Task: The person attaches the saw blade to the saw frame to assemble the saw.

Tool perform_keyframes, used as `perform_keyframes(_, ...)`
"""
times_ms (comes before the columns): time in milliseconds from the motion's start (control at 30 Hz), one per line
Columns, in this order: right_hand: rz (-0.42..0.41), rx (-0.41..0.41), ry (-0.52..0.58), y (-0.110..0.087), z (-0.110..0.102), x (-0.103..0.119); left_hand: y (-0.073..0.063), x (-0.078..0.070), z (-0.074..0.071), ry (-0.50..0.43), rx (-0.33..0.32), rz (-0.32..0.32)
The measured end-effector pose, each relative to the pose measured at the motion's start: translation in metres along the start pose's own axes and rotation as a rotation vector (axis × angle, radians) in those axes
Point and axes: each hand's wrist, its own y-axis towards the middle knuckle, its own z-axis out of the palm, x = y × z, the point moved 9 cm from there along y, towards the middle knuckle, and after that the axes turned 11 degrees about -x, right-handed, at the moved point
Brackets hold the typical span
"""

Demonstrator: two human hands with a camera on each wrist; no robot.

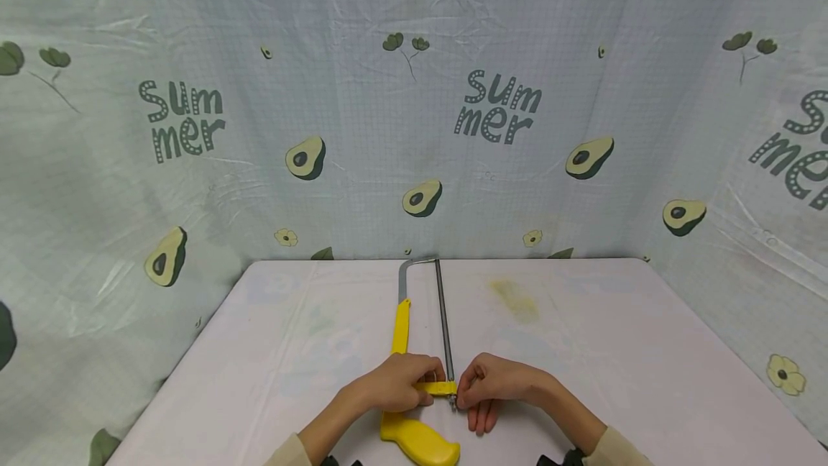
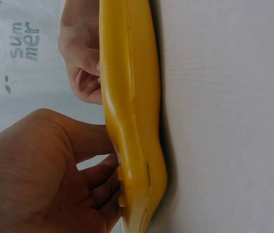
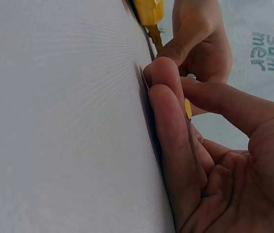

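A hacksaw with a yellow handle (image 1: 423,444) lies flat on the table, its grey frame tip pointing away from me. Its blade (image 1: 444,322) runs along the right side. My left hand (image 1: 401,381) grips the yellow frame near the handle, thumb and fingers about the short crosspiece (image 1: 436,388). At the near end of the blade, my right hand (image 1: 494,383) pinches a small metal wing nut (image 1: 453,403) between thumb and forefinger; its other fingers rest low by the tabletop. The left wrist view shows the handle (image 2: 132,97) up close. Fingers partly hide the nut.
The white table (image 1: 582,336) has a yellowish stain (image 1: 515,300) beyond the right hand. A pale curtain (image 1: 362,92) printed with avocados and lettering hangs behind the table and along both sides.
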Motion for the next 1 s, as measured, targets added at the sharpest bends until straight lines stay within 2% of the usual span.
perform_keyframes(500, -0.012, -0.020, -0.014, -0.0001, -0.0002, 0.0006, 0.0001, -0.0006, -0.0002, 0.000, -0.004, 0.018)
perform_keyframes(1000, -0.005, -0.042, -0.022, 0.0011, 0.0006, -0.0002, -0.0010, 0.0016, 0.0007, -0.003, -0.005, 0.008)
